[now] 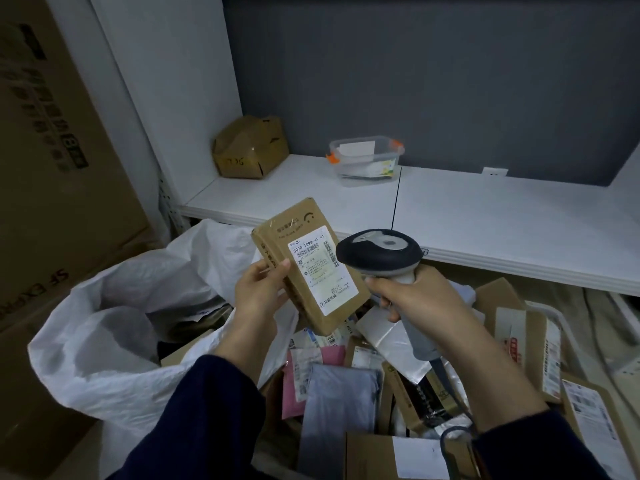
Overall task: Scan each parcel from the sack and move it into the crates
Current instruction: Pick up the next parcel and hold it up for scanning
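Observation:
My left hand grips a small brown cardboard parcel by its left edge, tilted, with its white barcode label facing me. Just right of it, my right hand holds a grey and black handheld scanner by the handle, its head close to the label's right side. The open white sack lies at lower left with a few parcels dimly visible inside. Below my hands a crate holds several parcels: brown boxes, a pink mailer, a grey mailer and silver bags.
A white shelf runs across behind my hands, carrying a crumpled brown box and a clear plastic tub with orange clips. Large cardboard cartons stand at the left. The scanner's cable hangs down over the crate.

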